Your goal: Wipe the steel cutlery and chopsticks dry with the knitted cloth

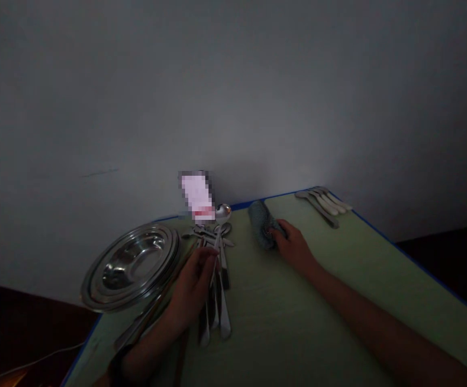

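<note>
My left hand [193, 282] is closed around the handle of a shiny metal spoon [223, 214], whose round bowl points up and away from me. Beneath that hand lies a pile of metal cutlery [222, 314], with handles toward me. My right hand [292, 244] grips a rolled grey-green cloth [262, 226] on the table, to the right of the spoon and apart from it. The dim light blurs the details of the fingers.
Stacked steel plates or bowls [96, 287] stand at the table's left edge. A lit phone [197, 193], pixelated, leans on the wall behind the cutlery. Several spoons [326, 204] lie in a row at the back right of the green table [298, 328].
</note>
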{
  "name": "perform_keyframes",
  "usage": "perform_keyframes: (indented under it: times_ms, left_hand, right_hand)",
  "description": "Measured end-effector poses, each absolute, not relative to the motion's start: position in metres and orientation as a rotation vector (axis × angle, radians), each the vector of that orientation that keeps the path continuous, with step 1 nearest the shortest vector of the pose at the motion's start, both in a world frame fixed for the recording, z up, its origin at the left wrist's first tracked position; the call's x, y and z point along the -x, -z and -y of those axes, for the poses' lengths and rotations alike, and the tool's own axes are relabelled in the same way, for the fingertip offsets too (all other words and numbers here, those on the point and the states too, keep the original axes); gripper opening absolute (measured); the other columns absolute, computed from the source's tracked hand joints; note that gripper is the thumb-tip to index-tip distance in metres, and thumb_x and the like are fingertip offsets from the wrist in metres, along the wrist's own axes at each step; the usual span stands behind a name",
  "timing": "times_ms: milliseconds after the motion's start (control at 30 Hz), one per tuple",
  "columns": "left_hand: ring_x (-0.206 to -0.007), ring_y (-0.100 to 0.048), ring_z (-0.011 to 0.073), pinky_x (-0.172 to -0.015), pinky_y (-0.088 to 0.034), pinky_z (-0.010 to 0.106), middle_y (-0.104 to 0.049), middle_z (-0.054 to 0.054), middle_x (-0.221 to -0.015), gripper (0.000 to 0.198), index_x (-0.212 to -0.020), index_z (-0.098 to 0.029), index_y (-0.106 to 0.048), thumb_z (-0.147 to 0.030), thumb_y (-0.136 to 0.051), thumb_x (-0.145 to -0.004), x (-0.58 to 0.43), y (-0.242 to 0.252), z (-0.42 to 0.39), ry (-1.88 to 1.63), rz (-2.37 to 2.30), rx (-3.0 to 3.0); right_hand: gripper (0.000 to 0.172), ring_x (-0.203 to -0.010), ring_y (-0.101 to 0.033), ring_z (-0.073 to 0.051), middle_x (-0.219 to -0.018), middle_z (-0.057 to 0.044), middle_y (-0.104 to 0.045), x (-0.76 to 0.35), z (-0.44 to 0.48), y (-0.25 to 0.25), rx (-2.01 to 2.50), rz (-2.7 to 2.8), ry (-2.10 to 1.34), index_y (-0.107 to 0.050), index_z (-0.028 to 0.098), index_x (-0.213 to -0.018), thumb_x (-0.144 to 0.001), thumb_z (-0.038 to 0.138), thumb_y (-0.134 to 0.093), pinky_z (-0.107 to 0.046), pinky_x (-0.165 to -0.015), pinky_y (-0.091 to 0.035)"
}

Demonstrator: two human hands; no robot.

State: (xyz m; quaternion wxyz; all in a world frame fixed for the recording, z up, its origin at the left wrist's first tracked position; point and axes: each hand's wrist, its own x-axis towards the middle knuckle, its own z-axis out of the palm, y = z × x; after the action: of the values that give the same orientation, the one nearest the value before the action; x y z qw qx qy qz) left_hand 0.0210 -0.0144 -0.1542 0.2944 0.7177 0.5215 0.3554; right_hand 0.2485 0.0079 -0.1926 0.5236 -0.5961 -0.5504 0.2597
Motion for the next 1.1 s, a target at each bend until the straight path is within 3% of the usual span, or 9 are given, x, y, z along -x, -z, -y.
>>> perform_keyframes:
  times_ms: [133, 233, 533, 667, 733, 833, 967, 1100]
  left_hand:
    - [-0.072, -0.058, 0.0154, -0.067, -0.046, 0.026, -0.060, 0.000, -0.077, 0.017, -0.092, -0.020, -0.053, -0.031, -0.040, -0.088, -0.029, 0.162, 0.000, -0.874, -1.306, -2.061]
    - [-0.070, -0.058, 0.0151, -0.064, -0.046, 0.025, -0.060, 0.000, -0.076, 0.018, -0.094, -0.020, -0.054, -0.030, -0.039, -0.089, -0.030, 0.164, -0.003, -0.847, -1.272, -2.102]
    - [-0.067, -0.057, 0.0141, -0.061, -0.046, 0.024, -0.061, 0.000, -0.076, 0.020, -0.096, -0.022, -0.056, -0.028, -0.038, -0.089, -0.023, 0.163, 0.006, -0.696, -1.175, -2.165]
    - [-0.077, -0.059, 0.0153, -0.069, -0.047, 0.025, -0.062, 0.002, -0.087, 0.021, -0.096, -0.023, -0.058, -0.024, -0.038, -0.090, -0.028, 0.160, 0.008, -0.554, -1.036, -2.245]
    - [-0.081, -0.059, 0.0155, -0.072, -0.047, 0.025, -0.062, 0.002, -0.089, 0.021, -0.096, -0.024, -0.058, -0.022, -0.038, -0.091, -0.030, 0.160, 0.008, -0.477, -0.981, -2.263]
    - [-0.083, -0.058, 0.0156, -0.075, -0.047, 0.026, -0.061, 0.003, -0.090, 0.021, -0.095, -0.024, -0.058, -0.022, -0.038, -0.092, -0.032, 0.161, 0.006, -0.408, -0.920, -2.280]
    - [-0.084, -0.057, 0.0153, -0.076, -0.047, 0.026, -0.059, 0.003, -0.091, 0.014, -0.091, -0.021, -0.056, -0.022, -0.042, -0.090, -0.032, 0.159, 0.006, -0.352, -0.838, -2.289]
    - [-0.083, -0.056, 0.0134, -0.076, -0.045, 0.024, -0.058, 0.001, -0.090, 0.015, -0.092, -0.021, -0.054, -0.020, -0.039, -0.092, -0.033, 0.154, 0.008, -0.353, -0.840, -2.283]
  right_hand:
    - [0.024, -0.067, -0.048, -0.015, -0.071, 0.001, -0.052, -0.263, -0.009, 0.192, 1.424, 1.166, -0.567, -0.050, 0.019, -0.076, -0.070, 0.041, -0.059, -0.027, -0.063, -0.038]
    - [0.030, -0.059, -0.042, -0.013, -0.063, 0.004, -0.044, -0.265, -0.010, 0.190, 1.427, 1.134, -0.593, -0.044, 0.020, -0.067, -0.072, 0.046, -0.059, -0.026, -0.058, -0.035]
    - [0.020, -0.077, -0.050, -0.015, -0.080, 0.000, -0.052, -0.277, -0.006, 0.176, 1.325, 1.034, -0.499, -0.044, 0.021, -0.075, -0.076, 0.037, -0.056, -0.026, -0.067, -0.039]
    - [0.018, -0.069, -0.048, -0.013, -0.074, 0.001, -0.050, -0.262, 0.007, 0.172, 1.368, 1.126, -0.428, -0.043, 0.022, -0.077, -0.080, 0.037, -0.052, -0.025, -0.063, -0.039]
    - [0.019, -0.070, -0.051, -0.014, -0.086, -0.002, -0.057, -0.251, 0.012, 0.175, 1.364, 1.226, -0.571, -0.044, 0.022, -0.079, -0.081, 0.039, -0.051, -0.026, -0.063, -0.040]
    - [0.024, -0.089, -0.055, -0.017, -0.111, -0.007, -0.057, -0.242, 0.011, 0.183, 1.236, 1.287, -0.797, -0.047, 0.021, -0.076, -0.086, 0.042, -0.040, -0.029, -0.075, -0.042]
    - [0.021, -0.087, -0.057, -0.017, -0.096, -0.004, -0.061, -0.250, -0.002, 0.190, 1.197, 1.025, -0.893, -0.048, 0.022, -0.091, -0.080, 0.040, -0.050, -0.030, -0.077, -0.044]
    - [0.039, -0.094, -0.056, -0.018, -0.101, -0.003, -0.060, -0.259, -0.007, 0.188, 1.207, 1.251, -0.938, -0.051, 0.023, -0.107, -0.070, 0.029, -0.063, -0.032, -0.084, -0.042]
